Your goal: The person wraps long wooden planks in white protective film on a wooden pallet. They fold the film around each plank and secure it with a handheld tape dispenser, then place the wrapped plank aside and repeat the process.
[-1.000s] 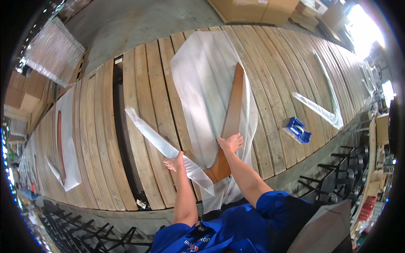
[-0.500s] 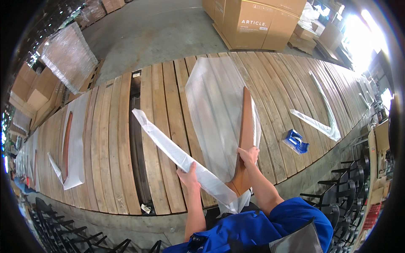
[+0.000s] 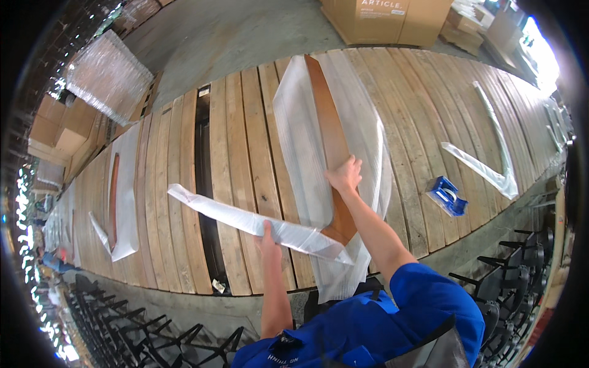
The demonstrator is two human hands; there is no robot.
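A V-shaped wooden furniture part [image 3: 329, 126] has one bare brown arm, lying along a translucent white foam sheet [image 3: 294, 135]. Its other arm [image 3: 211, 210], wrapped in white foam, points left above the slats. My right hand [image 3: 345, 176] grips the bare arm around its middle. My left hand [image 3: 269, 240] is closed around the wrapped arm, thumb on top and fingers partly hidden beneath. The sheet's near end hangs past the table edge at my waist.
The slatted wooden table [image 3: 245, 153] has a dark gap left of me. A blue tape dispenser [image 3: 448, 197] lies at the right. Beyond it is a wrapped V-shaped part [image 3: 500, 172]; another part [image 3: 113, 202] lies left on foam. Black chairs [image 3: 503, 276] stand near right, cartons [image 3: 380, 21] behind.
The wooden part has swung counter-clockwise and moved away from me, its bare arm now over the sheet. Both hands moved with it, and the view shifted slightly.
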